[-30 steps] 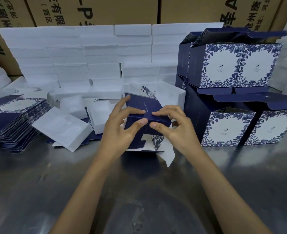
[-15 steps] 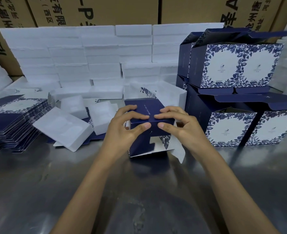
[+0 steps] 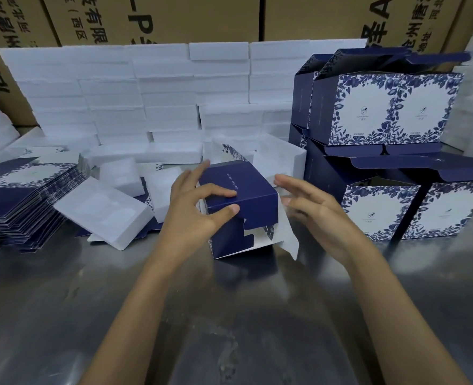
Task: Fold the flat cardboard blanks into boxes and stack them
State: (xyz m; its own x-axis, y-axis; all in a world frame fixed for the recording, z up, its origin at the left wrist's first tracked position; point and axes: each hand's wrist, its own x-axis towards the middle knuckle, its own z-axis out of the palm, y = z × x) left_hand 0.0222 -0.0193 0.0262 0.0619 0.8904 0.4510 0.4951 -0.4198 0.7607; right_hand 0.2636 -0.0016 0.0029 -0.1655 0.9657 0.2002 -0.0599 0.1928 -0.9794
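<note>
— Navy card is what you are gripping: your left hand (image 3: pixel 199 212) is curling round the near left corner of the half-folded box (image 3: pixel 240 201), thumb on the front face and fingers on top. Why there?

— That corner is keeping the walls square while the box is sitting on the bench (image 3: pixel 63 301), just ahead of your wrists.

— And your right hand (image 3: pixel 313 212)?

— It is hovering just right of the box, fingers relaxed and holding nothing, probably because the loose white flap (image 3: pixel 288 237) beside it is waiting to be tucked in.

— Where is the box going afterwards?

— Likely onto the finished boxes (image 3: pixel 385 109) stacked beyond your right hand; the flat blanks (image 3: pixel 27 195) are lying well out past your left hand, I judge for easy reaching.
</note>
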